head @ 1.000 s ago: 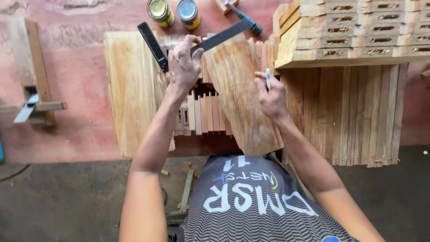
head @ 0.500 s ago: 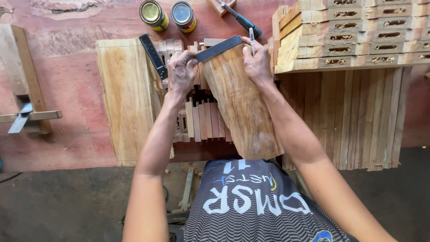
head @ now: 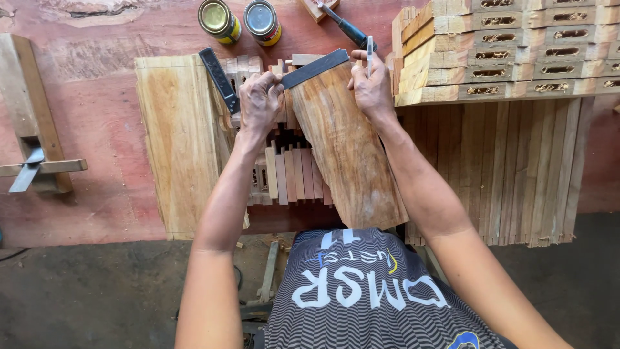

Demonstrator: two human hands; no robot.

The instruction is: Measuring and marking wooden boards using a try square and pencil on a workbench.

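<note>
1. Left hand (head: 258,100) clamped on the try square (head: 278,74). Fingers pin its dark blade flat against the far end of the wood plank (head: 345,148); the black stock sticks out toward 11 o'clock from the hand.
2. Right hand (head: 371,87) closed around a pencil (head: 369,52), tip up at the blade's right end, at the plank's 1 o'clock corner. Hand rests on the plank edge.
3. The two hands are apart, with the square's blade bridging the gap between them.
4. Plank lies centre of the bench, tilted: far end at 12, near end swinging toward 5 o'clock and overhanging the bench edge by the person's torso.
5. Under the plank: row of short wood slats (head: 290,174), standing side by side.
6. At 9 o'clock of the left hand: wide pale board (head: 177,142), flat on the red benchtop (head: 97,97).
7. At 3 o'clock: stack of mortised wood pieces (head: 510,48) on top of a bed of long slats (head: 516,168).
8. At 12 o'clock: two round tins (head: 239,19), just beyond the square. Chisel (head: 345,29) with a dark handle lies to their right.
9. Far left, 9 o'clock: wooden marking gauge (head: 32,148), well apart from the hands.
</note>
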